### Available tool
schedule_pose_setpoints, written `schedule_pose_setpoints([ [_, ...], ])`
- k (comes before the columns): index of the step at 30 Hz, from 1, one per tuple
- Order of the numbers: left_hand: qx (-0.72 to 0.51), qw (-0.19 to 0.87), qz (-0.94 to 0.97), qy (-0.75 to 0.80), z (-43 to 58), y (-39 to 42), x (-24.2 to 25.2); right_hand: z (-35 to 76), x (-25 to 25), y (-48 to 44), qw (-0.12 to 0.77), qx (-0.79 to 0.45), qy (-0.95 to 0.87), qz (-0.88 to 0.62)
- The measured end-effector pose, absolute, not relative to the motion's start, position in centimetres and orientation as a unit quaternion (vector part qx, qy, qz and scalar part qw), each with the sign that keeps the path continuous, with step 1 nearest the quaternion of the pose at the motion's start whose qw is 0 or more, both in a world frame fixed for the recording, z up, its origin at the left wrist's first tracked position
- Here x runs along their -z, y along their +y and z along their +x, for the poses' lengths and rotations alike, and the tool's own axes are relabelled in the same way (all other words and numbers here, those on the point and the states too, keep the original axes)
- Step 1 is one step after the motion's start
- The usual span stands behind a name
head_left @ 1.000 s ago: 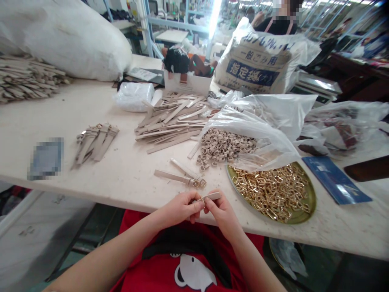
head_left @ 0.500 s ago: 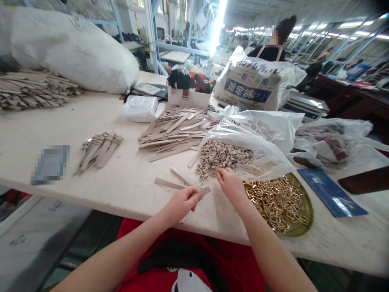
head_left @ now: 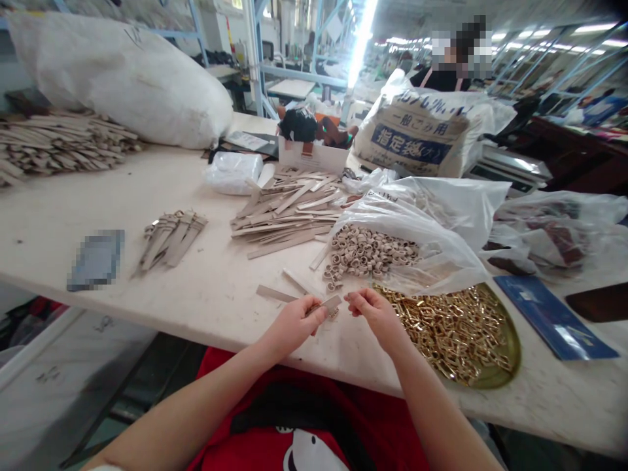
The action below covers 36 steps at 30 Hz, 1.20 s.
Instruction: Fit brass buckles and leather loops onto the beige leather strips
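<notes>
My left hand [head_left: 305, 317] is closed round a flat beige strap [head_left: 332, 303], whose end sticks out past the fingertips toward the right. A bit of gold metal shows by these fingers. Just to the right, my right hand [head_left: 370, 309] is pinched, its fingertips a short gap from the strap end. Whatever sits in that pinch is too small to make out. Behind it, many small beige loops [head_left: 367, 252] spill from a clear plastic bag [head_left: 441, 261]. Gold buckles [head_left: 456, 333] fill a round tray [head_left: 514, 360] beside my right wrist. Another beige strap [head_left: 275, 294] lies beyond my left hand.
A heap of beige straps [head_left: 289, 209] lies mid-table, with a smaller bundle [head_left: 171, 239] to its left. A blue flat packet [head_left: 554, 320] is at the right. White sacks [head_left: 127, 85] and a printed bag [head_left: 417, 140] stand behind. A person [head_left: 444, 77] is farther back.
My right hand has drawn back from the loops toward me and come near the strap end. My left hand keeps its hold on the strap. The whole view has shifted slightly.
</notes>
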<state>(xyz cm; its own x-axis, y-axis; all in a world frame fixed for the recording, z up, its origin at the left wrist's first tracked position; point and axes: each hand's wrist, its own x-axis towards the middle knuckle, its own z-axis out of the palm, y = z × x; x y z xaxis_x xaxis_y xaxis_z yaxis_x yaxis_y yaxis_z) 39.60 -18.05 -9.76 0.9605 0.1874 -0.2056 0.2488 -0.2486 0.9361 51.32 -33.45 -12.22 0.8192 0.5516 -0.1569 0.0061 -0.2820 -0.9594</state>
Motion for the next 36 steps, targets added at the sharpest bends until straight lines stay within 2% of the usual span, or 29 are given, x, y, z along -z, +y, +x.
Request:
schedule_pose_setpoints([
  [2,0.018,0.602,0.787,0.135,39.7,-18.2,9.5,50.2,11.9,-33.4,0.651,-0.287,-0.131,-0.691],
  [5,0.016,0.598,0.790,0.136,39.8,-18.4,9.1,49.0,11.6,-32.9,0.724,-0.304,-0.051,-0.617],
  [10,0.002,0.550,0.823,0.140,39.8,-18.8,8.7,48.4,11.9,-32.4,0.778,-0.324,0.011,-0.538],
  [17,0.010,0.494,0.860,0.132,40.0,-19.2,9.1,47.9,12.6,-32.9,0.752,-0.328,-0.031,-0.571],
  [26,0.057,0.421,0.900,0.098,39.7,-18.7,9.1,47.1,12.4,-33.6,0.711,-0.255,-0.096,-0.648],
  [36,0.141,0.406,0.903,-0.005,39.7,-17.4,8.7,46.7,12.5,-34.6,0.620,-0.321,-0.175,-0.695],
])
